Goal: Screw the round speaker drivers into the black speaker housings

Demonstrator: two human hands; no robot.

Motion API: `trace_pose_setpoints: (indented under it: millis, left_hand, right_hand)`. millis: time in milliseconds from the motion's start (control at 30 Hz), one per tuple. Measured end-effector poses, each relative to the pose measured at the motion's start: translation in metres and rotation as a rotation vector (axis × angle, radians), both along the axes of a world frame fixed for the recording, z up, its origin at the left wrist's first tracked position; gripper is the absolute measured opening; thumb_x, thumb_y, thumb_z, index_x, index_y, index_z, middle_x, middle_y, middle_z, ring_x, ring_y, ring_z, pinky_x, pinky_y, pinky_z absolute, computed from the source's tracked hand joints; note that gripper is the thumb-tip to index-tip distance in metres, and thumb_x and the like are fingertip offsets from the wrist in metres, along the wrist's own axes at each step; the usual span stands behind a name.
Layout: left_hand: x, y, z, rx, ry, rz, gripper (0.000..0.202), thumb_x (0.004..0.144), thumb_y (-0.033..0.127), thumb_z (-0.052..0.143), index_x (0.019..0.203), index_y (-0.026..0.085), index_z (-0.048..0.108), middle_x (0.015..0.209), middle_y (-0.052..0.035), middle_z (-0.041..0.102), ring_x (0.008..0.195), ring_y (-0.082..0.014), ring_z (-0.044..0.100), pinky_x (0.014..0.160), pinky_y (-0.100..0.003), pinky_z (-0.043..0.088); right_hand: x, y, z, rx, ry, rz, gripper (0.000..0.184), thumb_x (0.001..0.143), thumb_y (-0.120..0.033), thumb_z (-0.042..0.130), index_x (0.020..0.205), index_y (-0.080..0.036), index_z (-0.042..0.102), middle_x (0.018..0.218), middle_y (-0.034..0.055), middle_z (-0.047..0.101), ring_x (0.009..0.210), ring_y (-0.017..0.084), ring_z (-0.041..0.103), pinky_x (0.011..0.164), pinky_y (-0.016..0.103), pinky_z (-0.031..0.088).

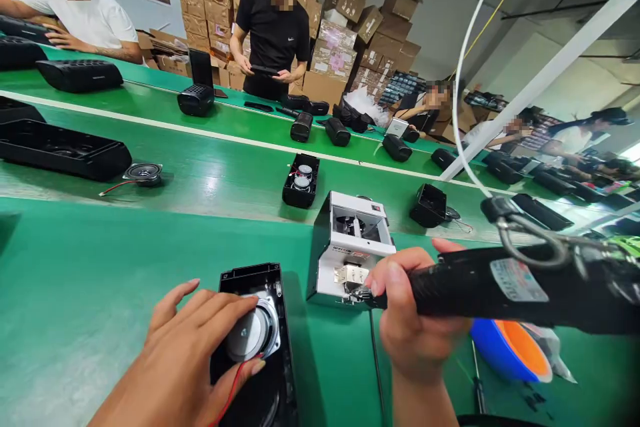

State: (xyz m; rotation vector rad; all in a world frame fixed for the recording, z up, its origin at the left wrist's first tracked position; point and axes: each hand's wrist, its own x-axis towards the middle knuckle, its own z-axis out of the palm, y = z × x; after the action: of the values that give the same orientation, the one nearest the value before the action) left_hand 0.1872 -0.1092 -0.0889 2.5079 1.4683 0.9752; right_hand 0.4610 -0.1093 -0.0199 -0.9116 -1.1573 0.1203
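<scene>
- Bare-handed at the worktop (100, 280), my left hand (195, 340) grasps a round speaker driver (245, 337), fingers over its frame and thumb at the lower edge, seemingly to steady it.
- The driver lies inside an open black speaker housing (284, 350), magnet side up; whether it sits flush I cannot tell. A red wire (233, 387) trails from it past my thumb.
- My right hand (415, 307) clenches a black electric screwdriver (460, 283), which lies almost level, its tip at the front of a white screw feeder (345, 247), probably placed within easy reach for that. Contact there is unclear to me.
- On the green conveyor (215, 160) beyond, another housing (300, 197) holds two drivers, magnets showing.
- Right of my wrist, a blue bowl (485, 353) with an orange inside leans over near a plastic bag (555, 350); I make out no contents.
- Behind a co-worker in black (275, 33), stacked cardboard boxes (205, 7) hide whatever they contain.
</scene>
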Motion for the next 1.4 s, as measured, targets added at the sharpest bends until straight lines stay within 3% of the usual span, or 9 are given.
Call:
trace_pose_setpoints:
  millis: [100,267,533,733,867,1133,1400]
  left_hand:
    - [0.006,-0.002,0.007,0.031,0.020,-0.077,0.047,0.074,0.022,0.079,0.119,0.033,0.077,0.102,0.0072,0.086,0.090,-0.0258,0.080,0.127,-0.053,0.032]
    - [0.011,-0.006,0.009,-0.163,0.118,-0.103,0.054,0.073,0.014,0.073,0.124,0.031,0.079,0.112,0.0022,0.085,0.105,-0.0281,0.079,0.139,-0.059,0.015]
    - [0.013,0.000,0.002,-0.297,0.196,-0.078,0.056,0.087,0.011,0.064,0.139,0.023,0.077,0.122,-0.0066,0.085,0.117,-0.0329,0.077,0.140,-0.072,0.018]
    - [0.014,0.000,0.004,-0.378,0.111,-0.045,0.051,0.087,0.012,0.066,0.134,0.026,0.080,0.117,-0.0036,0.086,0.115,-0.0310,0.077,0.140,-0.069,0.023]
    - [0.013,0.003,0.006,-0.426,0.104,-0.060,0.051,0.093,0.010,0.063,0.137,0.030,0.077,0.125,-0.0007,0.086,0.121,-0.0293,0.077,0.138,-0.064,0.023]
    - [0.007,0.000,-0.008,-0.292,0.130,-0.086,0.048,0.096,0.013,0.066,0.139,0.031,0.074,0.123,0.0011,0.086,0.117,-0.0281,0.078,0.131,-0.055,0.020]
    - [0.010,0.000,-0.008,-0.204,0.165,-0.086,0.059,0.089,0.005,0.061,0.142,0.027,0.070,0.125,0.0017,0.085,0.113,-0.0269,0.078,0.125,-0.052,0.026]
  right_hand:
    - [-0.006,-0.001,0.003,-0.097,0.008,-0.029,0.044,0.098,-0.018,0.080,0.135,-0.025,0.058,0.076,-0.0107,0.068,0.058,0.014,0.063,0.067,0.032,0.058]
    - [-0.024,-0.008,0.010,-0.316,0.153,0.104,0.054,0.099,-0.025,0.083,0.146,-0.027,0.057,0.072,-0.0105,0.067,0.052,0.014,0.063,0.055,0.028,0.057]
    - [-0.076,0.011,0.037,0.002,0.366,0.164,0.052,0.097,-0.011,0.066,0.143,-0.030,0.050,0.065,-0.0153,0.063,0.047,0.013,0.054,0.051,0.024,0.056]
    - [-0.094,0.033,0.012,-0.066,0.295,0.329,0.047,0.107,-0.019,0.074,0.147,-0.031,0.054,0.075,-0.0114,0.064,0.054,0.011,0.060,0.054,0.024,0.057]
    - [-0.093,0.038,-0.005,-0.101,0.240,0.406,0.047,0.111,-0.017,0.071,0.151,-0.035,0.057,0.079,-0.0100,0.064,0.059,0.010,0.062,0.058,0.023,0.059]
    - [-0.093,0.047,-0.026,-0.169,0.167,0.392,0.054,0.107,-0.014,0.071,0.154,-0.035,0.055,0.085,-0.0077,0.066,0.063,0.013,0.060,0.061,0.029,0.057]
    - [-0.096,0.049,-0.031,-0.198,0.169,0.392,0.050,0.105,-0.017,0.073,0.148,-0.034,0.055,0.081,-0.0094,0.064,0.060,0.012,0.058,0.060,0.028,0.055]
